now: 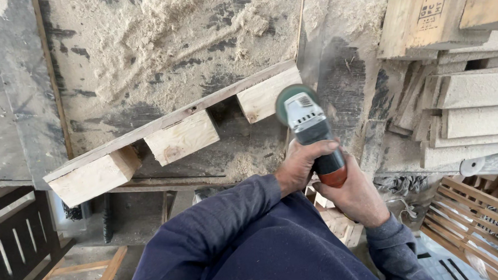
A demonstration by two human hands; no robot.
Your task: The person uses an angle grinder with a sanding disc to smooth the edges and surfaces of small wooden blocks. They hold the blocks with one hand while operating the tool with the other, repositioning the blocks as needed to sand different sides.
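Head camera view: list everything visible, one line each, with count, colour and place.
angle grinder: one, grey body with green disc guard and orange end, centre, disc at the right block's edge
pallet piece: one, pale wood, a plank on three blocks, lying across the workbench
workbench: one, grey, covered in sawdust, upper half
stacked boards: several, pale wood, right side
slatted frame: one, reddish-brown wood, lower right
dark slatted panel: one, black, lower left
left hand: one, around the grinder body
right hand: one, at the grinder's orange end
sleeves: two, navy, bottom centre

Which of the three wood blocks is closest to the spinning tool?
The right-hand block, right beside the grinder; the middle block and left block sit farther away.
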